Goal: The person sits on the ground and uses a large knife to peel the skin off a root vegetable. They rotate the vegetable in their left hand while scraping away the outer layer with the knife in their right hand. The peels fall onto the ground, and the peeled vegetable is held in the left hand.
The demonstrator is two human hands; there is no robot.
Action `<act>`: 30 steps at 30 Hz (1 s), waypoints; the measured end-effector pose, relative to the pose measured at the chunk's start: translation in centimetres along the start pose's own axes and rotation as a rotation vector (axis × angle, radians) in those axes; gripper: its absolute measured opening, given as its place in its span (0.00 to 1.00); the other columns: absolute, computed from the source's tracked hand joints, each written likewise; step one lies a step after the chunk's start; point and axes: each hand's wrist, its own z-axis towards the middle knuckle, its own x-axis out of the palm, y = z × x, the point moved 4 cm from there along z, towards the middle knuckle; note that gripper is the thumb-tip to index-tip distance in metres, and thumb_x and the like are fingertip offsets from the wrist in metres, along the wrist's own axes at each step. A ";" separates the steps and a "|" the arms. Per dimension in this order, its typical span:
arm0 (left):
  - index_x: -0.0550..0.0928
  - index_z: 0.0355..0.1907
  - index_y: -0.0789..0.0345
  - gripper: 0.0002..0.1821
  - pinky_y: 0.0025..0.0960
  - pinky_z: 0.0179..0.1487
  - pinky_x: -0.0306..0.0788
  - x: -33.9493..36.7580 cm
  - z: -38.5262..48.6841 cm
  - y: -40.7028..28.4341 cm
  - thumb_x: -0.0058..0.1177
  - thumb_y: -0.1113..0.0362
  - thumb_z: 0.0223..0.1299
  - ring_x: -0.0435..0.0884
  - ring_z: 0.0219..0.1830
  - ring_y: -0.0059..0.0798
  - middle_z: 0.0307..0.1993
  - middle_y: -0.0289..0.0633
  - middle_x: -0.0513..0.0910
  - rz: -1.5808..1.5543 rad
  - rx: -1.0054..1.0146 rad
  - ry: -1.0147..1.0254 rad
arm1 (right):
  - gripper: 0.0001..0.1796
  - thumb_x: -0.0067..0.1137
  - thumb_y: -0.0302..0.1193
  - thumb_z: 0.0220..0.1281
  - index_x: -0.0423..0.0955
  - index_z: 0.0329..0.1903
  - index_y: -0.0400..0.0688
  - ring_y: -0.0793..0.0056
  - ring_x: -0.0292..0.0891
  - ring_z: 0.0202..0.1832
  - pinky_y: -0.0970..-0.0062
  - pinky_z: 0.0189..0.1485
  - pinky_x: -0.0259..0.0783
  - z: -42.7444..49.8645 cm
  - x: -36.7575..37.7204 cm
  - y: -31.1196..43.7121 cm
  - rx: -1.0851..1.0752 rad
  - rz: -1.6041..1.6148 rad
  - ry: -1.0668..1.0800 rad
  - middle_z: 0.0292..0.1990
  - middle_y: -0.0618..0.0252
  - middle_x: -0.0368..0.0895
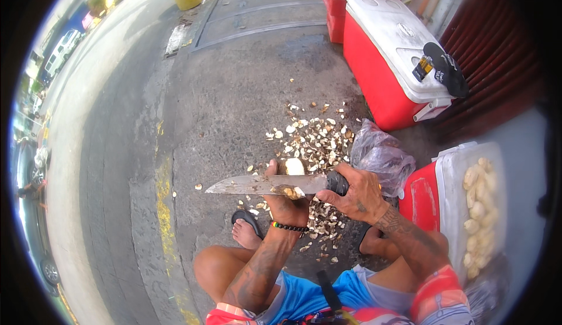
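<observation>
A long, broad-bladed knife (263, 185) lies crosswise in front of me, its tip to the left. My right hand (360, 193) grips its dark wrapped handle. Behind the blade, my left hand (285, 208) holds a partly peeled root (295, 166) with a white cut face; the blade hides part of the fingers and root. A piece of brown peel (287, 191) rests against the blade. White and brown peelings (322, 143) are scattered on the pavement beyond and below my hands.
At the right stand a large red cooler (373, 70) with a cap on its lid and a smaller cooler (448, 193) topped by peeled roots (478, 215). A clear plastic bag (381, 154) lies between them. Red crates (336, 13) stand behind; my sandalled foot (246, 233) is near the peelings.
</observation>
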 end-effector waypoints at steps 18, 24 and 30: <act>0.80 0.46 0.60 0.20 0.41 0.51 0.78 -0.8 1.6 0.6 0.46 0.45 0.74 0.84 0.40 0.33 0.39 0.37 0.85 -0.093 -0.075 -0.015 | 0.41 0.62 0.72 0.52 0.70 0.28 0.40 0.49 0.80 0.25 0.57 0.28 0.74 -0.1 -0.4 -0.1 -0.177 -0.102 -0.064 0.22 0.51 0.77; 0.80 0.48 0.64 0.22 0.44 0.58 0.76 -2.1 2.8 0.8 0.44 0.46 0.75 0.84 0.46 0.39 0.43 0.43 0.86 -0.126 -0.053 0.102 | 0.42 0.63 0.72 0.51 0.71 0.29 0.40 0.49 0.80 0.25 0.57 0.28 0.74 -0.1 -0.2 0.0 -0.197 -0.107 -0.061 0.22 0.51 0.77; 0.79 0.48 0.63 0.23 0.43 0.57 0.78 -1.7 2.6 0.8 0.41 0.45 0.76 0.85 0.46 0.36 0.44 0.42 0.86 -0.090 -0.016 0.057 | 0.41 0.63 0.71 0.51 0.71 0.29 0.40 0.49 0.80 0.25 0.57 0.29 0.75 -0.1 -0.2 0.1 -0.211 -0.122 -0.070 0.22 0.51 0.78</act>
